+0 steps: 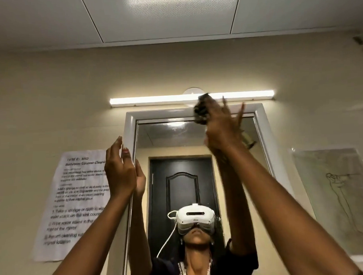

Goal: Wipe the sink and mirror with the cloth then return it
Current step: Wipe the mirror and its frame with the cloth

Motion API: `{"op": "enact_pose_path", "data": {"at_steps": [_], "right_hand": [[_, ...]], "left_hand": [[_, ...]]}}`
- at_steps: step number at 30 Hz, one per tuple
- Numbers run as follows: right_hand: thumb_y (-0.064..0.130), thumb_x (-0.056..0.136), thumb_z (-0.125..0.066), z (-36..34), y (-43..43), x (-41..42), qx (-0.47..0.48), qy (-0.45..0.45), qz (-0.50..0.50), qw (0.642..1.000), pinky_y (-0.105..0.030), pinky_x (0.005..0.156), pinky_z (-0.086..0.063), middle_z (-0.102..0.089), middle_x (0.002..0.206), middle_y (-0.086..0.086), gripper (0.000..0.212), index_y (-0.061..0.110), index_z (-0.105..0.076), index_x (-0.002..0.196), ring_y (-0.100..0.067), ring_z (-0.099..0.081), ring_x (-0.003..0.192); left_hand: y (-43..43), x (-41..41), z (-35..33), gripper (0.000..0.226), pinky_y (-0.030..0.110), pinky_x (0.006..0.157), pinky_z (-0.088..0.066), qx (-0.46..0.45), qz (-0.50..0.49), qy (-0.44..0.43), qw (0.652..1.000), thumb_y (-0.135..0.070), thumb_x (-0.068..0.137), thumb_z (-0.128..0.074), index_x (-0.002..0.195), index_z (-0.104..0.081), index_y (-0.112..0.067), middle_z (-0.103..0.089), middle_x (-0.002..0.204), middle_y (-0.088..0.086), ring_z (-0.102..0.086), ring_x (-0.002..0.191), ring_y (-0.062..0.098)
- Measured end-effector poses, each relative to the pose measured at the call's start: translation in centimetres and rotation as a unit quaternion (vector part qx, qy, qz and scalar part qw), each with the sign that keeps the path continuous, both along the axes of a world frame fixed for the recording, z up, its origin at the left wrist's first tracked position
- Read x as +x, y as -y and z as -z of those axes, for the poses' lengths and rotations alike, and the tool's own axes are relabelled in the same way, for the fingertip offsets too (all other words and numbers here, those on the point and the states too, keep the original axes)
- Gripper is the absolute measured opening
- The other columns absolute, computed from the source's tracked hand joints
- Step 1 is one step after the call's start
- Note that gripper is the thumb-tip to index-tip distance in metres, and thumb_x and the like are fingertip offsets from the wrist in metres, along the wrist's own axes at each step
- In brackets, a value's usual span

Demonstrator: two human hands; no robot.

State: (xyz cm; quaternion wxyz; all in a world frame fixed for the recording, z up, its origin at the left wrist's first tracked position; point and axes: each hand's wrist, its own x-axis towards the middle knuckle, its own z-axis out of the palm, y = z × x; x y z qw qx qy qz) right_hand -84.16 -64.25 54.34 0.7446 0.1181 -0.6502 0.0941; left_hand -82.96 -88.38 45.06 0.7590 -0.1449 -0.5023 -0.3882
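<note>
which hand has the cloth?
The right hand, raised at the mirror's top edge, grips the dark cloth. The left hand is open and empty beside the mirror's left frame.

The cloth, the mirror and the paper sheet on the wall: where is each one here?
cloth (201,109): head view, on the dark wad above the fingers.
mirror (182,133): head view, on the bare upper glass.
paper sheet (76,202): head view, on its printed middle.

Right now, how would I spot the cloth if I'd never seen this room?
Find the tall white-framed mirror on the beige wall, under the glowing light bar. At its top edge, the right hand presses a small dark crumpled cloth. It's the only dark, wrinkly thing up there.
</note>
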Motion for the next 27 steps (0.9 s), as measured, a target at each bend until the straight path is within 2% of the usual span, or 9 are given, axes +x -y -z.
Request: {"op": "enact_pose_path", "data": {"at_steps": [3,6,11,14,17,18,20,24,27], "right_hand": [[0.02,0.08,-0.037,1.1,-6.8,-0.7,-0.131,0.022,-0.016,0.991,-0.056,0.11,0.013,-0.026,0.154,-0.001,0.07,0.023,-0.02,0.147,-0.025,-0.009,0.145],[0.018,0.089,-0.03,2.9,-8.7,-0.4,-0.152,0.047,-0.036,0.987,-0.049,0.117,-0.001,-0.016,0.157,-0.005,0.061,0.017,-0.015,0.149,-0.032,-0.008,0.144],[0.02,0.095,-0.034,10.1,-6.7,0.0,-0.239,0.008,-0.081,0.968,-0.048,0.111,-0.029,-0.038,0.147,-0.015,0.048,0.008,-0.032,0.142,-0.034,-0.037,0.133],[0.022,0.093,-0.029,14.0,-5.8,-0.7,-0.298,0.01,-0.048,0.953,-0.049,0.115,-0.021,-0.046,0.139,-0.021,0.047,0.002,-0.042,0.133,-0.037,-0.034,0.134],[0.018,0.096,-0.034,12.5,-4.6,-0.6,-0.34,0.013,-0.051,0.939,-0.047,0.117,-0.005,-0.034,0.148,-0.021,0.044,0.001,-0.037,0.137,-0.038,-0.015,0.142],[0.018,0.097,-0.035,11.4,-4.0,-0.4,-0.34,0.015,-0.056,0.939,-0.047,0.117,-0.002,-0.028,0.151,-0.02,0.046,0.002,-0.033,0.14,-0.037,-0.01,0.143],[0.02,0.098,-0.035,8.9,-2.3,-0.4,-0.307,0.021,-0.068,0.949,-0.048,0.117,-0.002,-0.023,0.154,-0.017,0.047,0.005,-0.032,0.142,-0.036,-0.007,0.144],[0.022,0.095,-0.037,5.3,3.8,-0.1,-0.178,0.045,-0.094,0.978,-0.046,0.117,0.002,-0.018,0.156,-0.01,0.056,0.014,-0.019,0.148,-0.032,-0.006,0.144],[0.017,0.092,-0.037,5.6,9.0,1.4,-0.076,0.055,-0.136,0.986,-0.044,0.117,-0.001,-0.016,0.157,-0.008,0.061,0.017,-0.015,0.149,-0.032,-0.006,0.144]], "left_hand": [[0.1,0.1,0.0,0.036,0.019,0.096,-0.035,0.01,0.022,-0.007,1.0,-0.011,0.096,-0.039,0.131,-0.049,-0.006,-0.055,0.132,0.015,-0.05,0.122,0.025],[-0.1,0.3,0.1,0.035,0.021,0.095,-0.036,0.015,0.043,-0.014,0.999,-0.012,0.096,-0.04,0.13,-0.05,-0.006,-0.056,0.131,0.015,-0.051,0.121,0.024],[0.3,0.4,0.3,0.035,0.02,0.094,-0.039,0.024,0.093,-0.014,0.995,-0.015,0.097,-0.038,0.129,-0.051,-0.008,-0.057,0.13,0.013,-0.052,0.121,0.022],[0.5,0.3,0.3,0.036,0.018,0.094,-0.039,0.013,0.123,-0.017,0.992,-0.018,0.098,-0.037,0.131,-0.05,-0.01,-0.056,0.132,0.011,-0.051,0.122,0.021],[0.6,0.3,0.4,0.037,0.0,0.09,-0.035,0.005,0.154,-0.024,0.988,-0.018,0.099,-0.035,0.133,-0.046,-0.011,-0.052,0.137,0.009,-0.047,0.126,0.016],[0.7,0.3,0.6,0.038,-0.005,0.089,-0.033,0.007,0.168,-0.028,0.985,-0.019,0.099,-0.034,0.134,-0.045,-0.01,-0.051,0.138,0.008,-0.045,0.127,0.014],[0.8,0.3,0.7,0.039,-0.004,0.094,-0.031,0.008,0.198,-0.031,0.98,-0.022,0.1,-0.032,0.136,-0.043,-0.012,-0.047,0.142,0.005,-0.042,0.13,0.011],[1.4,-0.1,0.9,0.043,0.026,0.113,-0.027,0.001,0.267,-0.004,0.964,-0.03,0.1,-0.028,0.139,-0.039,-0.016,-0.042,0.146,0.001,-0.036,0.136,0.012],[1.8,0.0,0.7,0.046,0.033,0.116,-0.026,-0.019,0.288,0.023,0.957,-0.036,0.098,-0.028,0.138,-0.041,-0.017,-0.041,0.146,0.001,-0.035,0.137,0.012]]}}
